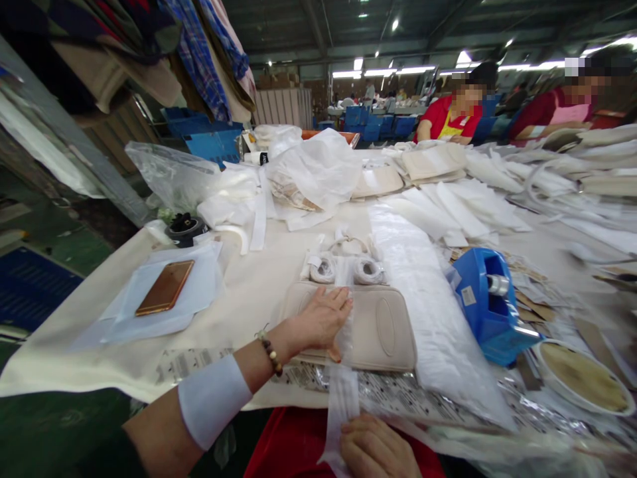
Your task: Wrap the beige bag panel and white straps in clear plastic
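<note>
A beige flat bag [385, 328] with an oval outline on its face lies in front of me. Across its middle runs a translucent white strip [344, 392], which hangs over the table's front edge. My left hand [321, 322] rests flat on the bag, fingers stretched over the strip. Below the edge, my right hand [381, 448] has its fingers curled round the strip's lower end. Two wrapped coils [369, 269] sit against the bag's far side. Under the bag's near side is a clear printed plastic sheet [388, 392].
Right of the bag lies a stack of clear plastic bags [423, 318], then a blue tape dispenser [480, 305] and a round tub [580, 377]. A phone [166, 287] lies on white sheets at left. Beige pieces pile up behind; two co-workers in red [440, 119] are beyond.
</note>
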Available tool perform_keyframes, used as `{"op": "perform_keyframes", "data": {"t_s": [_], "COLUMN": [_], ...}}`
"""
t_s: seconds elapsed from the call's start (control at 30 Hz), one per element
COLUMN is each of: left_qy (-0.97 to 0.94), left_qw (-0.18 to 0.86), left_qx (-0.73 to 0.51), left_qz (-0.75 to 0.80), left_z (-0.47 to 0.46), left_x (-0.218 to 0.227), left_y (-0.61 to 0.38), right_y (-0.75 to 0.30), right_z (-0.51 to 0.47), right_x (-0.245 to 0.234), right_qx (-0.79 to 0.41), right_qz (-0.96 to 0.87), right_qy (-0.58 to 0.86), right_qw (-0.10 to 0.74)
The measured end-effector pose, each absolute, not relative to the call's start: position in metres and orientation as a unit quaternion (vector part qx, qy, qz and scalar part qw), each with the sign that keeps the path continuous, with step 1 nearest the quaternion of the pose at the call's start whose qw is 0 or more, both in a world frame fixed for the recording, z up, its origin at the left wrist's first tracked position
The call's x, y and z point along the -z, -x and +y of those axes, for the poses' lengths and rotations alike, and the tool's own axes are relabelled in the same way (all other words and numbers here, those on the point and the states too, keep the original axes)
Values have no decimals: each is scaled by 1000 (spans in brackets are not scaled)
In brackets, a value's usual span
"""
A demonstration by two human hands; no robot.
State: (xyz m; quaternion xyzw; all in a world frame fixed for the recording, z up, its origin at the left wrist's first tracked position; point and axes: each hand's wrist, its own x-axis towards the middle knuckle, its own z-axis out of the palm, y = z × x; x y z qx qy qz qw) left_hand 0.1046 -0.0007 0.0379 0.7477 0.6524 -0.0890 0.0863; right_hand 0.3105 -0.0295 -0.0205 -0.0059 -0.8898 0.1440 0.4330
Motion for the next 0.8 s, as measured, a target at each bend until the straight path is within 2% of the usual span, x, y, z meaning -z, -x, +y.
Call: {"op": "perform_keyframes", "data": {"t_s": [0.47,0.63,0.8], "left_qy": [-737,-738,-746], "left_qw": [90,83,87], "left_qx": [101,98,62], "left_qz": [663,663,658], "left_z": [0,-2,-7], "left_x": [-45,-42,-38], "left_y": [-109,-108,-106], "right_y": [-289,-294,-285], "right_z": [-44,-35,8], "right_x": [16,0,-40], "right_qx": [-174,-190,-227], "right_qz": [-864,-872,-894], "right_qy": [-22,-36,-38], "right_qw": [471,450,384]}}
